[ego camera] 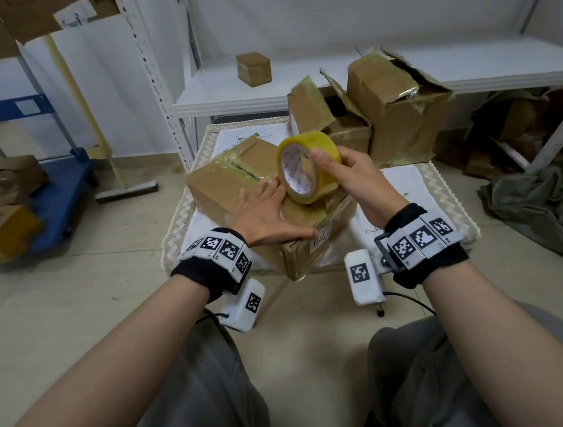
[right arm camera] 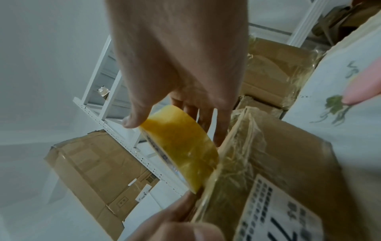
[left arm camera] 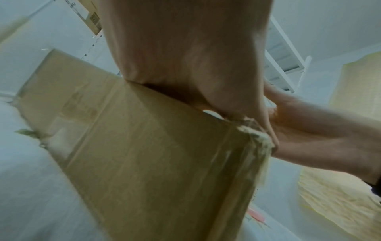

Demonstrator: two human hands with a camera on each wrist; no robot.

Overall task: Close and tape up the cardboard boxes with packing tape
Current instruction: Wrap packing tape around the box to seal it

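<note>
A flat cardboard box [ego camera: 229,184] lies on the small white table [ego camera: 418,186] in front of me, its top seam covered in shiny yellowish tape. My left hand [ego camera: 266,211] rests flat on the box lid with straight, spread fingers; the left wrist view shows the palm [left arm camera: 185,57] pressing on the box [left arm camera: 154,154]. My right hand [ego camera: 341,169] grips a yellow roll of packing tape [ego camera: 306,166] upright just above the box, thumb on its outer face. In the right wrist view the roll [right arm camera: 181,143] sits between thumb and fingers, beside the taped box edge [right arm camera: 268,154].
Two torn, open cardboard boxes [ego camera: 397,105] stand at the table's far side. A small box [ego camera: 254,68] sits on the white shelf [ego camera: 295,88] behind. More boxes lie on a blue cart [ego camera: 55,197] at left. Crumpled cloth and boxes [ego camera: 543,195] lie at right.
</note>
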